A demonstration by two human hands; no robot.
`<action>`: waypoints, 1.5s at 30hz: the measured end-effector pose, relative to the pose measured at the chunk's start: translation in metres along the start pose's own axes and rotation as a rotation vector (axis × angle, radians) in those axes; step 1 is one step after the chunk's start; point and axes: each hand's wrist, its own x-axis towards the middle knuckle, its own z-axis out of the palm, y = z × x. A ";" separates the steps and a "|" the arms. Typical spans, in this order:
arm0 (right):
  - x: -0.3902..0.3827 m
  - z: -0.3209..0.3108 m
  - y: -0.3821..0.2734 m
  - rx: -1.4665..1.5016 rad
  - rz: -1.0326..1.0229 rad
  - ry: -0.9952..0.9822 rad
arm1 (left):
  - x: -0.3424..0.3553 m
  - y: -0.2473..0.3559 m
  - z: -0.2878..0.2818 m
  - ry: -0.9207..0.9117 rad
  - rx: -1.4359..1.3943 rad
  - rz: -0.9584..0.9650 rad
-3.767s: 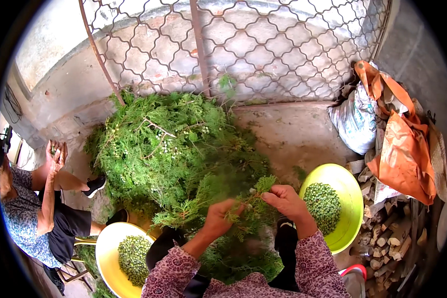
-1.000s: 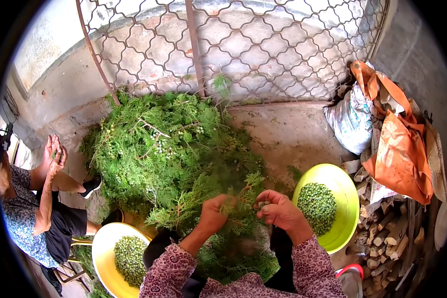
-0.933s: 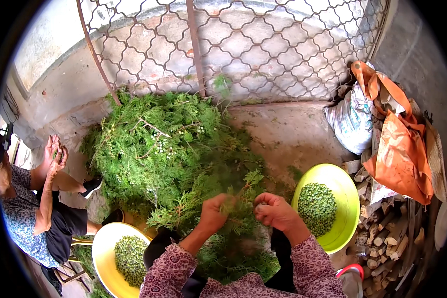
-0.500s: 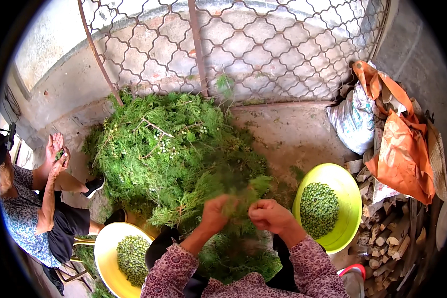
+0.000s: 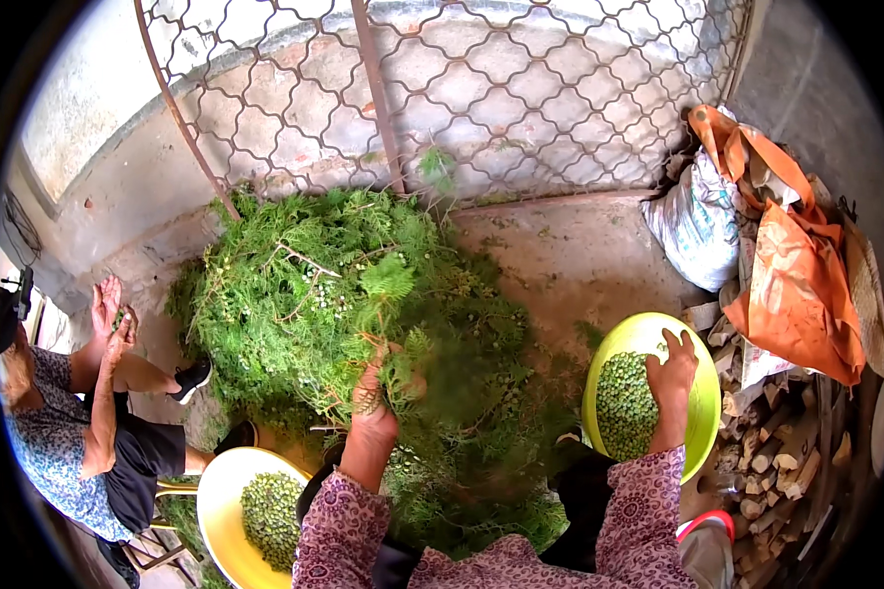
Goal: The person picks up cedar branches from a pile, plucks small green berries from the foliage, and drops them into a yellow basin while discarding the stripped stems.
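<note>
My left hand (image 5: pixel 378 402) grips a leafy conifer sprig (image 5: pixel 388 285) upright over the large heap of green branches (image 5: pixel 275 255), which carries small pale cones. My right hand (image 5: pixel 670 373) is open, fingers apart and curved, above the yellow-green basin (image 5: pixel 692 432) on my right; nothing shows in its fingers. Small round green cones (image 5: pixel 619 402) fill the bottom of that basin. At lower left a yellow basin (image 5: pixel 226 520) also holds many such cones (image 5: pixel 270 520). Dark greenery lies between my legs.
At left a seated person (image 5: pixel 79 422) has both hands raised together. A metal lattice (image 5: pixel 393 137) stands along the back wall. White sacks (image 5: pixel 692 221) and orange bags (image 5: pixel 796 294) sit at right above stacked firewood (image 5: pixel 776 461), with a red-rimmed container (image 5: pixel 717 525) below.
My right hand has moved right, from the sprig to over the basin, and opened. My left hand has shifted leftward and up, holding the sprig more upright.
</note>
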 end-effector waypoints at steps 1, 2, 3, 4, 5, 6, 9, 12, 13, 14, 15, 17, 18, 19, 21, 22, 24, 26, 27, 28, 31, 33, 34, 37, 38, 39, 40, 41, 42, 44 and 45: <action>0.000 0.001 0.000 -0.003 0.002 0.003 | 0.000 0.002 0.003 -0.003 -0.001 -0.002; 0.000 0.003 0.001 0.149 -0.059 -0.020 | 0.000 0.002 0.005 -0.130 -0.073 -0.001; 0.000 0.004 0.001 0.301 -0.120 -0.044 | 0.001 0.002 0.007 -0.256 -0.146 -0.001; -0.002 0.002 -0.010 0.383 -0.140 -0.126 | 0.001 0.003 0.009 -0.258 -0.130 0.025; -0.005 0.001 -0.020 0.396 -0.188 -0.199 | 0.001 0.004 0.008 -0.253 -0.127 0.020; -0.007 0.000 -0.028 0.412 -0.208 -0.230 | 0.001 0.004 0.007 -0.268 -0.116 0.037; -0.006 -0.005 -0.042 0.432 -0.209 -0.202 | 0.002 0.006 0.000 -0.301 -0.094 0.075; -0.007 -0.002 -0.041 0.405 -0.241 -0.202 | 0.007 0.009 -0.011 -0.427 -0.069 0.116; -0.009 0.000 -0.039 0.388 -0.286 -0.212 | 0.006 0.009 -0.012 -0.428 -0.061 0.104; -0.011 0.002 -0.040 0.371 -0.290 -0.201 | 0.004 0.010 -0.013 -0.347 -0.051 0.102; -0.013 0.001 -0.040 0.376 -0.275 -0.203 | 0.002 0.011 -0.013 -0.265 -0.037 0.103; -0.013 -0.004 -0.041 0.381 -0.286 -0.194 | -0.001 0.010 -0.015 -0.225 -0.015 0.111; -0.013 -0.007 -0.043 0.406 -0.199 -0.305 | -0.006 0.012 -0.017 -0.142 0.067 0.176; -0.015 -0.005 -0.044 0.412 -0.178 -0.304 | -0.013 0.016 -0.019 -0.056 0.153 0.241; -0.018 -0.005 -0.041 0.446 -0.233 -0.313 | -0.027 0.028 -0.010 0.127 0.243 0.355; -0.020 -0.007 -0.042 0.459 -0.235 -0.296 | -0.035 0.041 -0.006 0.014 0.264 0.378; -0.025 -0.007 -0.043 0.485 -0.245 -0.280 | -0.056 0.069 0.007 0.007 0.399 0.493; -0.029 -0.008 -0.040 0.503 -0.257 -0.261 | -0.075 0.089 0.021 0.178 0.528 0.684; -0.031 -0.008 -0.037 0.513 -0.259 -0.263 | -0.083 0.099 0.026 0.246 0.545 0.785; -0.032 -0.008 -0.033 0.521 -0.259 -0.265 | -0.094 0.110 0.030 0.282 0.630 0.761; -0.034 -0.005 -0.029 0.617 -0.300 -0.201 | -0.129 0.175 -0.015 0.367 1.162 0.737; -0.033 -0.004 -0.027 0.616 -0.307 -0.194 | -0.163 0.177 -0.018 0.305 1.469 0.941; -0.033 -0.005 -0.025 0.607 -0.329 -0.181 | -0.176 0.183 -0.033 0.300 1.677 1.032; -0.033 -0.010 -0.028 0.611 -0.322 -0.241 | -0.238 0.220 -0.119 0.512 1.932 0.889; -0.033 -0.010 -0.019 0.603 -0.326 -0.235 | -0.255 0.197 -0.116 0.641 1.930 0.796; -0.033 -0.009 -0.012 0.598 -0.317 -0.242 | -0.276 0.174 -0.111 0.774 1.926 0.706; -0.033 -0.009 -0.012 0.613 -0.317 -0.246 | -0.314 0.194 -0.154 0.781 2.067 0.687; -0.034 -0.010 -0.014 0.629 -0.322 -0.250 | -0.353 0.216 -0.200 0.794 2.206 0.664; -0.036 -0.008 -0.013 0.629 -0.320 -0.254 | -0.383 0.214 -0.219 0.880 2.247 0.543; -0.036 -0.009 -0.008 0.616 -0.316 -0.247 | -0.436 0.205 -0.249 1.050 2.302 0.270; -0.035 -0.010 -0.006 0.616 -0.315 -0.241 | -0.460 0.202 -0.264 1.123 2.317 0.129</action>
